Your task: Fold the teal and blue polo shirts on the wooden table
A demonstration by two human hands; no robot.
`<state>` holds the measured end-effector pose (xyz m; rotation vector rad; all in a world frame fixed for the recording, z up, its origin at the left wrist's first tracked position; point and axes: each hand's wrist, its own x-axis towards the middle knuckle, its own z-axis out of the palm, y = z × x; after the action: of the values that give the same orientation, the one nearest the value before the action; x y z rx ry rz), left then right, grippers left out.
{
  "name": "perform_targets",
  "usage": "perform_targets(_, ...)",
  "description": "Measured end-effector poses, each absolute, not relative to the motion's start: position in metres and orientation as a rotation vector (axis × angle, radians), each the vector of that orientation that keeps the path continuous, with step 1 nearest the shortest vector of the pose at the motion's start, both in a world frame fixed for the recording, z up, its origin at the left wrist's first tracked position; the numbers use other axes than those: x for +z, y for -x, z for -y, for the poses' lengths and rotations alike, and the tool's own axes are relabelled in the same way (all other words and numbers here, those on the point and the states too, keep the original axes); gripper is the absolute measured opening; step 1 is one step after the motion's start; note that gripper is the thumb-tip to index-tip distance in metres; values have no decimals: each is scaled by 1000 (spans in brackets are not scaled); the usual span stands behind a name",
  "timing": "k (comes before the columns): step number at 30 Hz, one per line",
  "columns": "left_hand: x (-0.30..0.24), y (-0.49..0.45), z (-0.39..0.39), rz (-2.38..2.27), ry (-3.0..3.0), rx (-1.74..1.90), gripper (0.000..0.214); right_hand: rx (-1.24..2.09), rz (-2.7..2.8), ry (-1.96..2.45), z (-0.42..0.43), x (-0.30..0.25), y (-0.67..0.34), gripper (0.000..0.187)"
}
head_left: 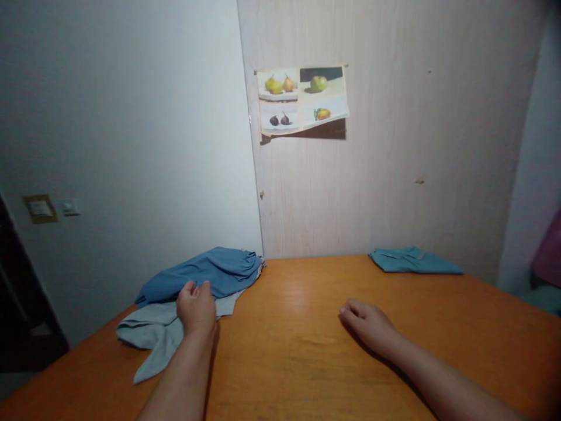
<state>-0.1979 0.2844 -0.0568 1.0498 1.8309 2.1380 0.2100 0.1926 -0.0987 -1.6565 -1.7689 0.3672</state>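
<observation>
My left hand point(196, 308) rests on a pile of cloth at the left of the orange table point(307, 351), its fingers curled onto the edge where a blue garment point(205, 272) lies over a pale grey garment point(153, 333). My right hand point(368, 324) lies on the bare tabletop near the middle, fingers loosely curled with nothing visible in them. A folded teal garment point(414, 261) sits at the table's far right edge, well away from both hands.
The table stands against a white wall and a pale wooden panel with a fruit picture point(301, 98) taped to it. A wall switch point(48, 207) is at the left. Something pink point(550, 251) shows at the right edge.
</observation>
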Motion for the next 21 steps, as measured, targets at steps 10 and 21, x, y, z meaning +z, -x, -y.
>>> perform_targets(10,-54,188,-277,-1577,-907,2117,41,388,1776,1643,-192,-99,-210,33)
perform_targets(21,-30,119,-229,-1669,-2280,1623,17,407,1748,1621,-188,-95,-209,31)
